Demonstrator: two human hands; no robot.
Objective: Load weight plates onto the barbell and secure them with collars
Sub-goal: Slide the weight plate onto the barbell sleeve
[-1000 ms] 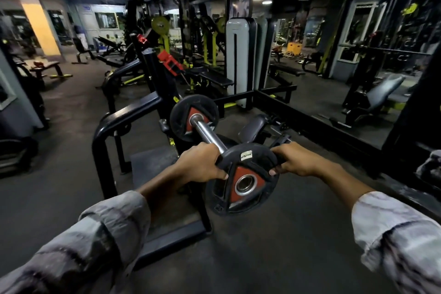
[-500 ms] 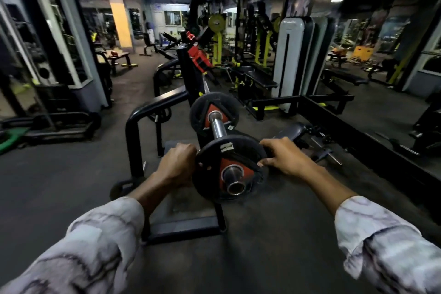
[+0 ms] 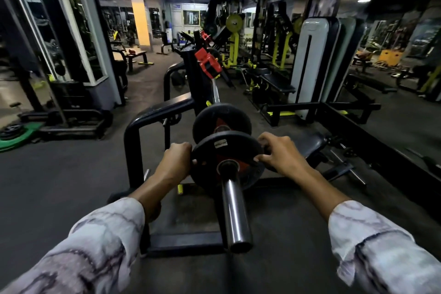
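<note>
Head view: both hands, left [image 3: 177, 159] and right [image 3: 280, 154], grip the near plate's [image 3: 223, 148] edges, threaded partway along the bar [image 3: 235, 207]. Another plate [image 3: 220, 114] sits beyond. Red collars [image 3: 207, 66] wait unused, so securing remains.

Both hands — the left hand [image 3: 175, 161] and the right hand [image 3: 282, 156] — grip the near weight plate [image 3: 223, 150] on the barbell sleeve [image 3: 235, 210]; a second plate [image 3: 220, 117] sits behind it.
</note>
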